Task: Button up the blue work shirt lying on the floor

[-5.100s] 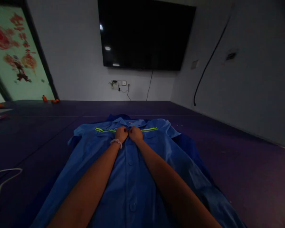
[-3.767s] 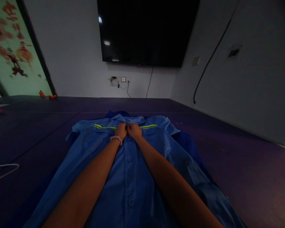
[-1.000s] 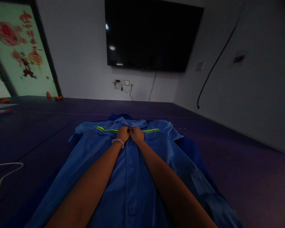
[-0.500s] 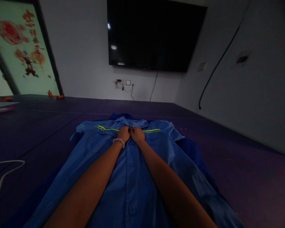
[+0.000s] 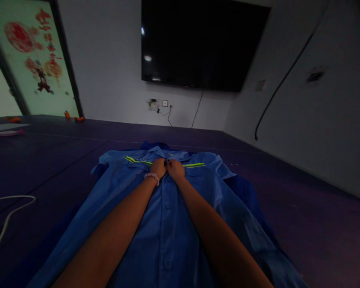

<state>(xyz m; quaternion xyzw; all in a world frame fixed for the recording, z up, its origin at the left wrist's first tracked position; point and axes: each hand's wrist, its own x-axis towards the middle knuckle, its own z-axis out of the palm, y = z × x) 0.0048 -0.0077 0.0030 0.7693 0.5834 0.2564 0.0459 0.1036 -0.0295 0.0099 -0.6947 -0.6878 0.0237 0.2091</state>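
Observation:
A blue short-sleeved shirt (image 5: 195,192) with yellow-green chest stripes lies face up, its collar at the far end. My left hand (image 5: 159,168), with a pink scrunchie (image 5: 152,177) on the wrist, is closed on the front placket at chest height. Right beside it, my right hand (image 5: 175,169) pinches the same placket from the other side. The fingertips meet, and they hide whatever button lies between them. Lower on the placket show a button (image 5: 167,205) and a larger-looking, nearer button (image 5: 167,263). Darker blue cloth (image 5: 243,192) lies beneath the shirt.
The shirt lies on a dark purple surface (image 5: 288,188). A white cable (image 5: 9,216) curves at the left. Pink-edged and orange items (image 5: 79,119) sit farther back left. On the far wall hangs a television (image 5: 204,44), with sockets (image 5: 160,104) below and a black cable (image 5: 276,88) at right.
The view has shifted slightly, so everything appears a little farther right. Both hands stay together at the same spot on the placket, with only slight finger movement.

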